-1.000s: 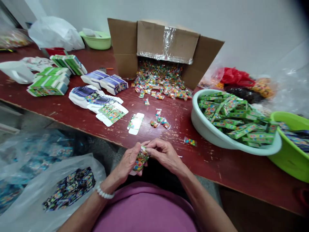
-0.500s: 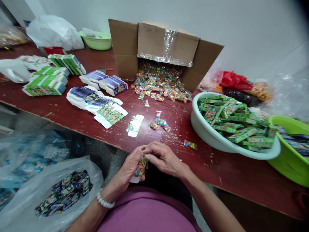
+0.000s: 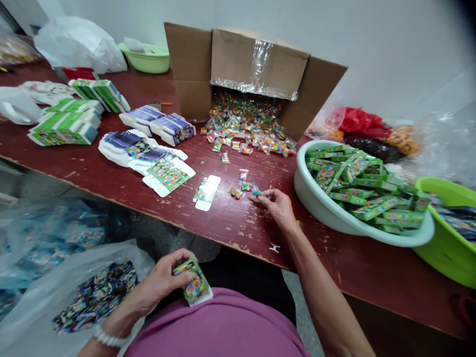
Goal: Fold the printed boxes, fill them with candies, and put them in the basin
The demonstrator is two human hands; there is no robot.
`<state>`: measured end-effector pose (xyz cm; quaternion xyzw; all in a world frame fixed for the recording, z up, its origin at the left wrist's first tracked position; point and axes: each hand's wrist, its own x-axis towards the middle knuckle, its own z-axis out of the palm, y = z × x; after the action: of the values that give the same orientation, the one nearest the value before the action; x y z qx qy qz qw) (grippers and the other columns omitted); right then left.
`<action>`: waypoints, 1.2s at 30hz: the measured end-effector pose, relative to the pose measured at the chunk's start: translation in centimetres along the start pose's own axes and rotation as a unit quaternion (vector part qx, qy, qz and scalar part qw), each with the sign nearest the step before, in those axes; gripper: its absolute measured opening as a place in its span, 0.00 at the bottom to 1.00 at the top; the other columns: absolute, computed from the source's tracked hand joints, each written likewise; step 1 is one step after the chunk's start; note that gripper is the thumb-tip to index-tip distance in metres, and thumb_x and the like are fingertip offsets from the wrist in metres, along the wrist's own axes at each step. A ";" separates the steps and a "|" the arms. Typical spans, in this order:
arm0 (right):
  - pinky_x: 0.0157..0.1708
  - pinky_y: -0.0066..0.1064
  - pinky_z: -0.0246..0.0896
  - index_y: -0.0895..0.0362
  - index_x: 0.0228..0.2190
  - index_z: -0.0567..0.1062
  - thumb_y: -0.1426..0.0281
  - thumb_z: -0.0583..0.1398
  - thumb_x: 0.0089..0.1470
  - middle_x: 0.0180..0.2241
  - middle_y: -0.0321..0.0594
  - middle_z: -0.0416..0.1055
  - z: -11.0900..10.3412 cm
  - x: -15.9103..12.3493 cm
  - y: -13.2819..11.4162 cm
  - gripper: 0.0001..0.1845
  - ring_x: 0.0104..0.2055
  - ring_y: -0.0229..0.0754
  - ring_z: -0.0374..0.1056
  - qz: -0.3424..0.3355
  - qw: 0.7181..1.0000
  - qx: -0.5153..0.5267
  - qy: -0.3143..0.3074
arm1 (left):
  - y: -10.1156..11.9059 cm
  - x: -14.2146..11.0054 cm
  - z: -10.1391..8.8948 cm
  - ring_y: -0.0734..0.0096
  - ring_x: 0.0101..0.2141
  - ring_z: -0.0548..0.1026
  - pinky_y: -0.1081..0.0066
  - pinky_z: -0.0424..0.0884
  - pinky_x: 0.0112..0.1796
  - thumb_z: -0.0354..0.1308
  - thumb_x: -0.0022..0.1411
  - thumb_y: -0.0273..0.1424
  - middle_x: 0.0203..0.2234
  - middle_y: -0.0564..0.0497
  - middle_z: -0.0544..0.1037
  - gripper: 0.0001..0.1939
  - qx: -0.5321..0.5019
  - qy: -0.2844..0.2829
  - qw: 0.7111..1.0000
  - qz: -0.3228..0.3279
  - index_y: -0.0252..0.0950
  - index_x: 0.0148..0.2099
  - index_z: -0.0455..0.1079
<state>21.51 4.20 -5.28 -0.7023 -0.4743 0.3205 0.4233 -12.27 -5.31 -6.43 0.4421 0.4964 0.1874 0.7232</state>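
My left hand (image 3: 160,281) is closed around a small green printed box (image 3: 195,285), held low against my purple shirt, below the table edge. My right hand (image 3: 274,205) reaches out over the red-brown table (image 3: 223,223) and its fingertips pinch a small wrapped candy (image 3: 257,193) from a little cluster of candies (image 3: 242,184). A flat unfolded box blank (image 3: 207,191) lies just left of that cluster.
An open cardboard carton (image 3: 245,69) spills wrapped candies (image 3: 245,129) at the back. A pale basin (image 3: 334,210) of green boxes and a green basin (image 3: 449,248) stand at the right. Stacks of folded boxes (image 3: 67,126) and flat blanks (image 3: 148,158) lie left. Plastic bags (image 3: 74,297) sit below the table.
My hands were together on the box at the table edge. The left hand has dropped to my lap with the box, and the right hand has reached forward to the loose candies.
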 end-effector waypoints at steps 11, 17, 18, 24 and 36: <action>0.28 0.27 0.68 0.57 0.40 0.78 0.58 0.74 0.39 0.32 0.38 0.79 -0.1 -5.9 -3.0 0.28 0.29 0.36 0.73 0.077 0.946 0.291 -0.122 | 1.9 -0.6 -2.2 0.69 0.31 0.72 0.74 0.65 0.30 0.63 0.54 0.38 0.32 0.54 0.75 0.14 0.104 -0.119 0.987 -0.041 0.38 0.42 0.70; 0.31 0.27 0.68 0.56 0.36 0.78 0.62 0.74 0.43 0.33 0.36 0.79 -0.3 -8.4 -4.7 0.19 0.30 0.35 0.74 0.092 0.925 0.272 -0.248 | 4.3 0.7 1.8 0.67 0.29 0.78 0.70 0.71 0.30 0.60 0.58 0.35 0.36 0.49 0.79 0.16 -0.066 -0.076 0.994 0.037 0.39 0.48 0.63; 0.33 0.28 0.69 0.56 0.35 0.78 0.62 0.73 0.44 0.33 0.36 0.79 -0.3 -8.7 -4.8 0.18 0.31 0.36 0.74 0.090 0.920 0.272 -0.267 | 4.7 0.8 2.4 0.68 0.29 0.78 0.70 0.72 0.30 0.60 0.58 0.34 0.35 0.49 0.78 0.17 -0.070 -0.078 0.993 0.045 0.39 0.48 0.63; 0.33 0.29 0.68 0.56 0.38 0.78 0.59 0.71 0.48 0.32 0.37 0.79 -0.3 -9.2 -4.9 0.18 0.31 0.37 0.74 0.105 0.908 0.242 -0.326 | 5.9 0.8 3.8 0.67 0.36 0.75 0.70 0.76 0.30 0.60 0.57 0.30 0.36 0.49 0.76 0.16 -0.064 -0.093 0.991 0.065 0.38 0.48 0.64; 0.34 0.29 0.64 0.56 0.35 0.78 0.70 0.64 0.55 0.32 0.38 0.78 -0.1 -9.9 -5.9 0.03 0.33 0.39 0.72 -0.138 0.940 0.031 -0.312 | 5.5 0.7 3.9 0.74 0.33 0.69 0.76 0.71 0.29 0.57 0.60 0.30 0.35 0.54 0.73 0.16 0.028 -0.123 0.989 0.080 0.40 0.51 0.67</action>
<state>15.86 -3.93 0.55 -0.4820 -0.6643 0.4763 0.3155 -7.55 -3.63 -1.87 0.5201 0.3716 0.1754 0.7487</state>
